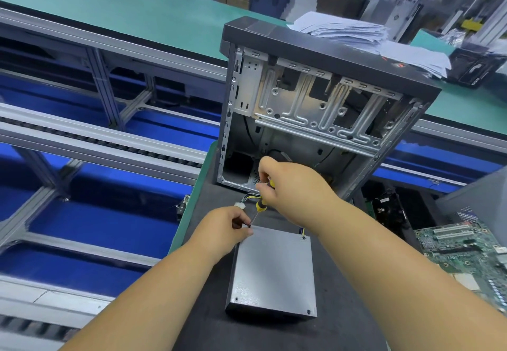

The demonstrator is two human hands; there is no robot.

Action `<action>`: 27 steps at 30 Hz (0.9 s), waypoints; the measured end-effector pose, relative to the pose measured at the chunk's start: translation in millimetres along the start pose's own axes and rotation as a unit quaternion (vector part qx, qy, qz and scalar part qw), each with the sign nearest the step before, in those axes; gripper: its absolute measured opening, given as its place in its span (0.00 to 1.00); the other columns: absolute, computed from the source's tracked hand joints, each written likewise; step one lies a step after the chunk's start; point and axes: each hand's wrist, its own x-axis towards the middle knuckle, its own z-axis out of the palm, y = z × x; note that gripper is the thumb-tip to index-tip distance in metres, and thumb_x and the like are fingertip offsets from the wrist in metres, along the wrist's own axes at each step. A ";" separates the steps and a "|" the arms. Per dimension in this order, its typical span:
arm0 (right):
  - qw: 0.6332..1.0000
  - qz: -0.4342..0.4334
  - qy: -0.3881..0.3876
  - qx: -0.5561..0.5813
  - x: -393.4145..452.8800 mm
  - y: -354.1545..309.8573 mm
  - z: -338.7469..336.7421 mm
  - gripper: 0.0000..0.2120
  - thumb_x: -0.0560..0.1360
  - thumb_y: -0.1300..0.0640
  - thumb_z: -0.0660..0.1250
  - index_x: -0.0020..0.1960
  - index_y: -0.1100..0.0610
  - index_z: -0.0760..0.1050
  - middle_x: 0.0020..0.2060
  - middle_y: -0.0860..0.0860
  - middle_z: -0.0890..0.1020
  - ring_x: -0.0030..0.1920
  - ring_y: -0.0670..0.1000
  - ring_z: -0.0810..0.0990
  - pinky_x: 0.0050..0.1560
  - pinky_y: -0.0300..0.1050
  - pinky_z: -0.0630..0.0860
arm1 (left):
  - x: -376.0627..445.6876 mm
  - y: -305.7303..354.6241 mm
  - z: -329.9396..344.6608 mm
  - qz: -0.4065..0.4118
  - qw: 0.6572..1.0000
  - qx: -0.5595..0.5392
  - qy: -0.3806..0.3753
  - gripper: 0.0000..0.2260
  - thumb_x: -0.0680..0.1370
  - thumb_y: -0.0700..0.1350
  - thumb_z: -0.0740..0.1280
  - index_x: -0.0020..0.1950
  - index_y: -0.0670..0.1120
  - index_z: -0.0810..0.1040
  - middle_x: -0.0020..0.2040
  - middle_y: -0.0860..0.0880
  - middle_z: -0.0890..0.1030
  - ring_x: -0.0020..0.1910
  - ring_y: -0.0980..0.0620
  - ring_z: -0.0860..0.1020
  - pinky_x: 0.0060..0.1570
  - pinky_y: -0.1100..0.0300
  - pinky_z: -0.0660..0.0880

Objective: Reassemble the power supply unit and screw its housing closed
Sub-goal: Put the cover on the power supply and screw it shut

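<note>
The grey power supply unit lies flat on the dark mat, its lid on top, with screws visible at its far right and near corners. My right hand grips a yellow-and-black screwdriver, which slants down so its tip meets the unit's far left corner. My left hand rests at that corner, its fingertips pinching the screwdriver's shaft near the tip. Yellow and black cables with a white connector run out from behind the unit.
An open computer case stands upright just beyond the unit. A green motherboard lies at the right. A stack of papers sits behind the case. Conveyor rails and blue floor lie off the left edge of the mat.
</note>
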 end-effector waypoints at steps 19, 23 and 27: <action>0.996 0.007 0.024 0.084 -6.9 5.8 10.4 0.11 0.78 0.52 0.59 0.60 0.49 0.66 0.43 0.46 0.75 0.37 0.47 0.72 0.32 0.46 0.68 | -1.4 3.2 -2.3 0.000 1.000 0.009 -0.004 0.07 0.72 0.51 0.76 0.41 0.59 0.78 0.41 0.56 0.81 0.39 0.60 0.78 0.35 0.68 0.69; 0.998 0.024 0.041 -0.040 -4.8 4.6 11.4 0.14 0.81 0.40 0.56 0.54 0.50 0.68 0.32 0.47 0.74 0.34 0.51 0.74 0.28 0.44 0.63 | -1.9 2.9 -2.5 0.001 1.000 0.005 -0.003 0.05 0.72 0.51 0.76 0.43 0.57 0.80 0.41 0.55 0.81 0.40 0.60 0.78 0.35 0.68 0.69; 0.999 0.022 0.027 0.038 -6.4 6.1 14.4 0.11 0.79 0.46 0.58 0.58 0.50 0.68 0.43 0.46 0.77 0.39 0.51 0.75 0.32 0.45 0.65 | -2.7 2.7 -2.7 0.005 1.000 0.000 -0.005 0.05 0.72 0.50 0.75 0.44 0.57 0.80 0.41 0.55 0.81 0.40 0.59 0.79 0.36 0.68 0.70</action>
